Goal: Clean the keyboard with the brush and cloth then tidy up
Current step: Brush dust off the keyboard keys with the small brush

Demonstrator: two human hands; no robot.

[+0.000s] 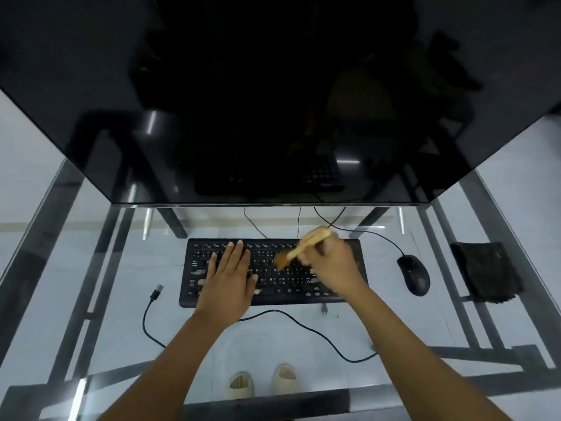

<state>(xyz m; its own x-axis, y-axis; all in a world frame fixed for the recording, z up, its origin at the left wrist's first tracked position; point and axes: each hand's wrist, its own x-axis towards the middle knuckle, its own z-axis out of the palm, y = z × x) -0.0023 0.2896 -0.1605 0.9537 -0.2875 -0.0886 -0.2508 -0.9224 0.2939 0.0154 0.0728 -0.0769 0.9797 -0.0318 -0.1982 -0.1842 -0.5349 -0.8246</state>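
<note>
A black keyboard (267,296) lies on the glass table in front of me. My left hand (230,275) rests flat on its left half, fingers spread, holding nothing. My right hand (331,262) grips a wooden-handled brush (299,250). The brush's brown bristles touch the keys near the keyboard's middle and its handle points up and to the right. A dark cloth (485,275) lies crumpled on the table at the far right, apart from both hands. Small pale crumbs sit on the keyboard's lower left keys.
A large dark monitor (273,101) stands behind the keyboard. A black mouse (414,275) sits between keyboard and cloth. The keyboard's unplugged USB cable (158,291) loops across the glass table (91,268) toward me. My feet in pale slippers show through the glass.
</note>
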